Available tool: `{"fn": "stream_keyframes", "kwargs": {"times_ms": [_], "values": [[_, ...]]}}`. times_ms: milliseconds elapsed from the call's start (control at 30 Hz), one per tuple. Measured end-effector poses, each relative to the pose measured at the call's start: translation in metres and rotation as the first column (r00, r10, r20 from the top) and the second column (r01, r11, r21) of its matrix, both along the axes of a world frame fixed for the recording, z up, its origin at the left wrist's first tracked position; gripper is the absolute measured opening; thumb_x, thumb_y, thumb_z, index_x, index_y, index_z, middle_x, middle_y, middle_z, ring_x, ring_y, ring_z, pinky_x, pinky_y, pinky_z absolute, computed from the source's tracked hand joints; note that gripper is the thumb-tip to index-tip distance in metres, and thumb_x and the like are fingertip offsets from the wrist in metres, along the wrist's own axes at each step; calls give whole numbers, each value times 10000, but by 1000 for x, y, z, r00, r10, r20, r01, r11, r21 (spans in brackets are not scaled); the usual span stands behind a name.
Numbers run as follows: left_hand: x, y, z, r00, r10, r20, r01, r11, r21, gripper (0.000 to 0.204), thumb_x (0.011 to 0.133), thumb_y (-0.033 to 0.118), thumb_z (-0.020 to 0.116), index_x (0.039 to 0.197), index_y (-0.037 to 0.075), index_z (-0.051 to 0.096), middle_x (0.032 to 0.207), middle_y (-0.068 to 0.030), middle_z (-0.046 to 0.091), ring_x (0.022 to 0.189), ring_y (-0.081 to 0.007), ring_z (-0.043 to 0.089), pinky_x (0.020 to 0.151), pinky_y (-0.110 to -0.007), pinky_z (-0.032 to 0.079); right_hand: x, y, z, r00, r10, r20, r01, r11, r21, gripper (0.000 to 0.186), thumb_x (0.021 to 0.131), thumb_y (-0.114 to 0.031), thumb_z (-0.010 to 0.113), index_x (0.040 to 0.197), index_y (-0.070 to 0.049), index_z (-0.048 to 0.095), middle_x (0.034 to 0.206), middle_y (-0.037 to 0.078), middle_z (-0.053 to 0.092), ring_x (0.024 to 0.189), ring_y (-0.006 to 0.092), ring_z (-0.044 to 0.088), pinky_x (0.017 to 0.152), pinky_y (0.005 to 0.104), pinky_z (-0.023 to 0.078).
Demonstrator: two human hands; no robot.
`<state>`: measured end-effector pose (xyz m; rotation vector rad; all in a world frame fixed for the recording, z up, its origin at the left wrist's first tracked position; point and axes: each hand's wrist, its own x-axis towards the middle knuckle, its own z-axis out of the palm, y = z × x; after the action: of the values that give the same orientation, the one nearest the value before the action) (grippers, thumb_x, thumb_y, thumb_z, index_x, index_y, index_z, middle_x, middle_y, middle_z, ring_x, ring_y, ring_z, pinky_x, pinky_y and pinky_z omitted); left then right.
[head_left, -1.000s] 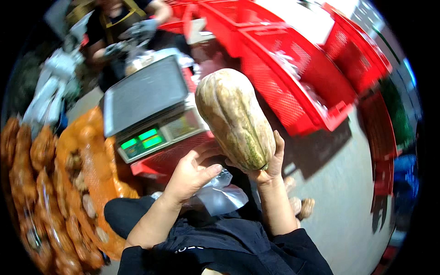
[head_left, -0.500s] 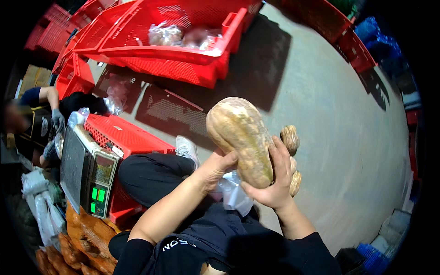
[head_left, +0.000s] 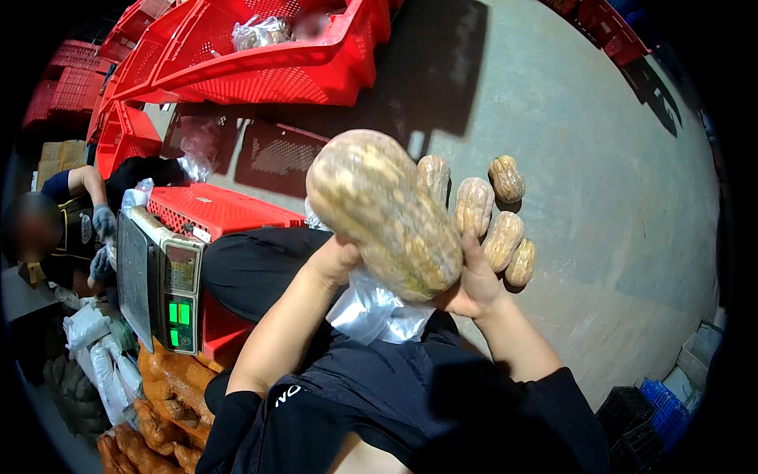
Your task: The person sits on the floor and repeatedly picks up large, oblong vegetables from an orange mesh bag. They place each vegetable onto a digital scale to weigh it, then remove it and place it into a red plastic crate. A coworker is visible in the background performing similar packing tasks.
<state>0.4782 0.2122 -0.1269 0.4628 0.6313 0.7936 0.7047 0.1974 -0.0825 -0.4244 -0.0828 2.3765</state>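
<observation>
A large tan, mottled butternut squash [head_left: 383, 209] is held up in front of me between both hands. My left hand [head_left: 336, 261] closes on its left side, with the fingers partly hidden behind it. My right hand [head_left: 476, 291] grips its lower right end. Under the squash, over my lap, hangs a clear plastic bag [head_left: 379, 306]; whether a hand holds it I cannot tell. To the right of the squash, several smaller squashes [head_left: 474, 202] lie on the grey floor [head_left: 600, 213].
At my left, a digital scale [head_left: 137, 272] with green displays rests on an upturned red crate [head_left: 221, 207]. A co-worker's gloved hand [head_left: 103, 221] is beside it. Large red crates [head_left: 308, 75] stand ahead, one holding bagged goods. Orange net sacks [head_left: 170, 387] lie lower left.
The squash has moved left and up, closer to the camera, and tilted more. More of the plastic bag and the floor squashes shows. My view has shifted.
</observation>
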Motion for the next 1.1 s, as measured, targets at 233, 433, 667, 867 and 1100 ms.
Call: {"fn": "stream_keyframes", "kwargs": {"times_ms": [233,433,667,867,1100], "values": [[0,-40,32,957,182,-226,-184,983,13,946,575,357,863,1336,50,393,1293,-90,504,1191,-238,487,1013,-384,407,-3,14,-27,728,-516,451,12,667,745,856,538,-278,871,1231,13,463,1202,147,529,1123,266,529,969,380,420],[16,-60,18,905,375,198,-329,916,-230,950,629,452,803,1356,80,319,1292,-89,472,1201,-238,469,1017,-407,425,-21,-5,6,286,-925,250,-518,70,853,821,513,-258,879,1181,33,501,1164,228,537,1070,388,553,927,454,448],[-2,-50,9,944,229,-238,-253,965,-75,873,700,439,778,1340,16,363,1260,-124,513,1154,-235,505,977,-350,409,-22,11,1,468,-411,782,-663,421,618,1149,567,-317,848,1424,12,156,1334,247,401,1239,334,433,1024,394,356],[25,-40,2,861,86,-501,-144,986,-80,708,797,218,715,1349,9,324,1271,-125,490,1176,-206,476,993,-336,388,-19,-9,-58,696,-260,669,-227,804,549,1172,565,-139,829,1446,-19,65,1383,180,363,1290,270,371,1062,373,312],[39,-20,52,937,129,-324,-183,973,-143,728,810,235,708,1366,6,298,1299,-131,470,1201,-215,460,1016,-348,373,-8,9,-4,665,-246,705,-270,801,534,1118,583,-116,802,1438,-17,88,1340,175,405,1262,266,404,1045,390,336]]}}
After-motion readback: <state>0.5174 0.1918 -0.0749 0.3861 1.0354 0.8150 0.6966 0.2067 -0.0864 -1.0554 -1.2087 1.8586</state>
